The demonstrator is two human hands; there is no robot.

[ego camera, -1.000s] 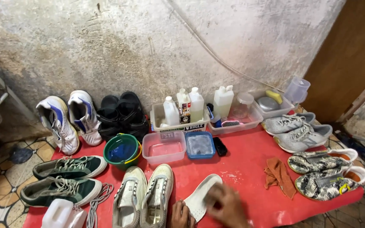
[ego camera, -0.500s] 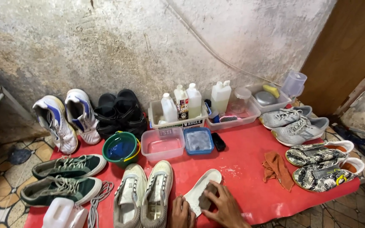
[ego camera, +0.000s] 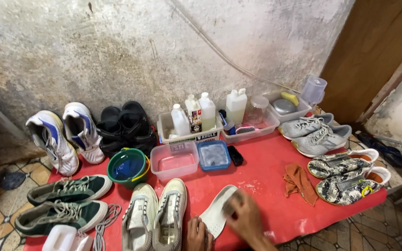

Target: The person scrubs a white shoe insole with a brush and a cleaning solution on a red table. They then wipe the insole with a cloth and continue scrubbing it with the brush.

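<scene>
So the right hand [ego camera: 244,214] is blurry now and sits further up the white insole [ego camera: 216,214] than it did half a second back, when it was lower down with a dark scrubbing pad clearly showing under the fingers. A second ago it was up high too, so my guess is it's going back and forth along the insole, i.e. mid-scrub, nowhere near finished. The pad itself is hard to make out now; there's a dark smudge at the fingertips, so it's probably still gripped, fingers curled down over it.

The left hand [ego camera: 197,234] is at the bottom edge, pinning the near end of the insole against the red mat [ego camera: 266,181]. Looks closed down on it, though part of the hand is cut off by the frame.

The insole lies flat on the mat, just right of the pair of cream sneakers [ego camera: 157,214]. Its long axis runs diagonally: near end down by the left hand, far rounded end pointing up and to the right, toward the blue tub [ego camera: 213,155] and the clear tub [ego camera: 175,160]. An orange rag [ego camera: 298,182] sits well off to the right, untouched.
</scene>
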